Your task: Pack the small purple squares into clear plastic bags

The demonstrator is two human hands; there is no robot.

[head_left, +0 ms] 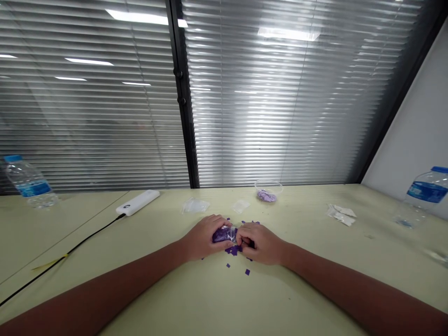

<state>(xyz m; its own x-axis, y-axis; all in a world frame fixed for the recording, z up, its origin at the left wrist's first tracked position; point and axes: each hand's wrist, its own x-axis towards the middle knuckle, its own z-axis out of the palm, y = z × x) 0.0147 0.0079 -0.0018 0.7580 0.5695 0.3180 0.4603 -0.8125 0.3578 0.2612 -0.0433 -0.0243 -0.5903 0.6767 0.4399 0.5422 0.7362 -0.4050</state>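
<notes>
My left hand [209, 237] is wrapped round a small clear plastic bag [224, 234] filled with purple pieces. At the bag's right end, the fingers of my right hand [259, 242] are curled and pressed together, touching its edge; whether they pinch the bag or a loose piece is hidden. Small flat purple squares [247, 272] lie scattered on the table under and around both hands, with a denser cluster [233, 250] just below the bag.
Beyond my hands are clear plastic bags [195, 206] and a round clear container [268, 191] with lilac pieces. A white power bank [138, 202] with a black cable [91, 237] lies left. Crumpled white packets [341, 214] lie right. Water bottles stand at far left [31, 184] and right [422, 196].
</notes>
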